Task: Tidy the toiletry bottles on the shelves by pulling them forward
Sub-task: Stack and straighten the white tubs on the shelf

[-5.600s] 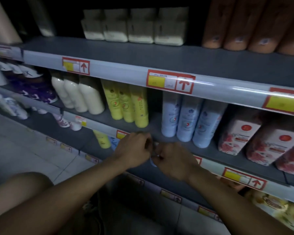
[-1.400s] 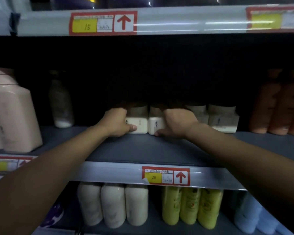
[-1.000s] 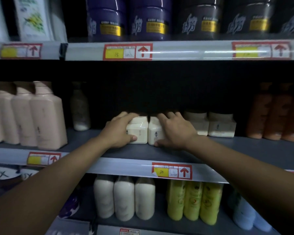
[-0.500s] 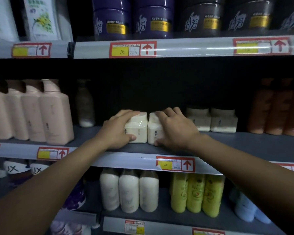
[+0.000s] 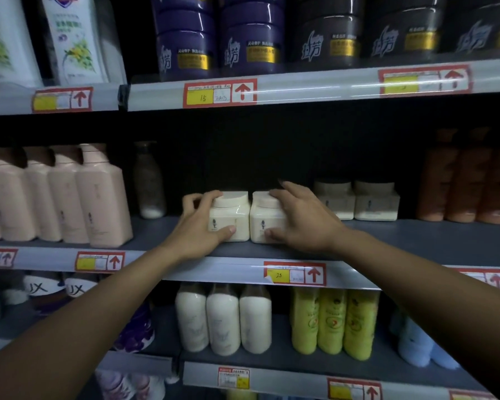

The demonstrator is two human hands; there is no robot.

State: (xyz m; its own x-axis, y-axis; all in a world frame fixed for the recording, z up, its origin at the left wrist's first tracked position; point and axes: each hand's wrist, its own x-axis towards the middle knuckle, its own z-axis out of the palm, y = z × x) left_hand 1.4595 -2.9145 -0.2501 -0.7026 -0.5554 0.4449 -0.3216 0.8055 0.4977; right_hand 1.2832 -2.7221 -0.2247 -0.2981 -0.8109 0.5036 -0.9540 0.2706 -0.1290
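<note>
Cream jars [image 5: 231, 219], partly hidden, sit gripped one apiece by both hands [image 5: 198, 228], labels blurred.

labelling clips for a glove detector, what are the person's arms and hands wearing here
Nothing visible. The left hand and right hand are bare, with no gloves, rings, watch or bands that can be made out. Both forearms are uncovered to the frame edge; no sleeve shows. The lighting is dim, so small details could be missed.

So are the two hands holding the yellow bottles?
No, the left hand and right hand each grip a cream jar on the middle shelf; the yellow bottles stand untouched below.
</note>
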